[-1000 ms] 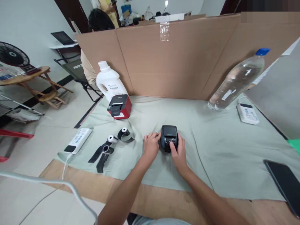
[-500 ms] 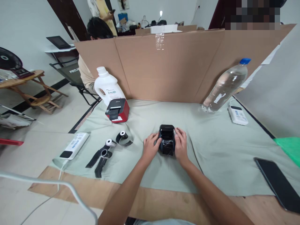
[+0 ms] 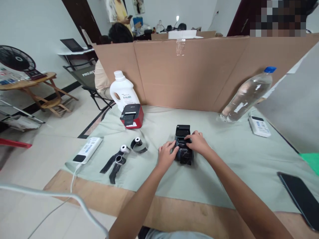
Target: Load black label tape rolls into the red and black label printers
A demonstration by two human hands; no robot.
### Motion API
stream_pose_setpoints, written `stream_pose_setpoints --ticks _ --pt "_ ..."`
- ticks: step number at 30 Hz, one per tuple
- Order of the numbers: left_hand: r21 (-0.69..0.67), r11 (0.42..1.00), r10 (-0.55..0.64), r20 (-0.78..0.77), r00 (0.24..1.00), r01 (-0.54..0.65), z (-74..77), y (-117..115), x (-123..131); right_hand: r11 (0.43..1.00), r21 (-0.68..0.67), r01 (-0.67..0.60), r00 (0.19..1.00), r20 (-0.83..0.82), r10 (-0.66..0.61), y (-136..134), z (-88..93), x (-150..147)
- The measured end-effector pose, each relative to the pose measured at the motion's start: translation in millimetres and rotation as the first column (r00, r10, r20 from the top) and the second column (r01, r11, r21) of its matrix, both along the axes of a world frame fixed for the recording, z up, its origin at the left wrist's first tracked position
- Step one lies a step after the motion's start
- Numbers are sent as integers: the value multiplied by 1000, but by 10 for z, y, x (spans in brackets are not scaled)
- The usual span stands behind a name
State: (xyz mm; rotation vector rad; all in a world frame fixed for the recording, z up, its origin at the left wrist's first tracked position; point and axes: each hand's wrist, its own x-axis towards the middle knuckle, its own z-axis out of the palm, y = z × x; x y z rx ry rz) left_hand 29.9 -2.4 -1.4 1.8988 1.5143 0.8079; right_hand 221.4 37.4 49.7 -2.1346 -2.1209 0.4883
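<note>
A small black portable printer (image 3: 185, 156) lies on the cloth in front of me with its lid (image 3: 183, 129) raised at the far end. My left hand (image 3: 167, 153) grips its left side, the thumb near the front and the fingers along the edge. Over the opening, my right hand (image 3: 198, 142) has curled fingers and thumb closed on the printer's inner right edge, just below the lid. The fingertips partly cover the inside. Left of my hands are several rolls of black-and-white paper, among them one curled roll (image 3: 138, 142) and another with its strip unrolled (image 3: 124, 149).
A red and black printer (image 3: 136, 116) stands before a white jug (image 3: 124, 89). A cardboard screen (image 3: 179, 73) closes the back. A water bottle (image 3: 246, 96) leans at the right, near a white power bank (image 3: 259, 126). A phone (image 3: 300, 197) and another power bank (image 3: 87, 150) lie at the sides.
My right hand has moved from the printer's right side onto its inside, and the lid stands farther back. My left hand stays at the left side. The whole view has shifted slightly.
</note>
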Motion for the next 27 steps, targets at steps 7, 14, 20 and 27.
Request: stream_pose_setpoints --ticks 7,14,20,27 --pt "7 1000 13 3 1000 -13 -11 2 1 990 -125 -66 982 167 86 63 150 -66" --pt "3 1000 -12 -7 1000 12 22 5 -9 993 -106 -58 977 196 78 10 300 -95" --pt "6 1000 -20 -21 1000 20 43 5 -9 991 98 -93 954 -275 117 -50 741 -130" --pt "7 999 37 -7 999 -37 -2 13 21 920 332 -206 866 -377 330 208 1051 -1226"
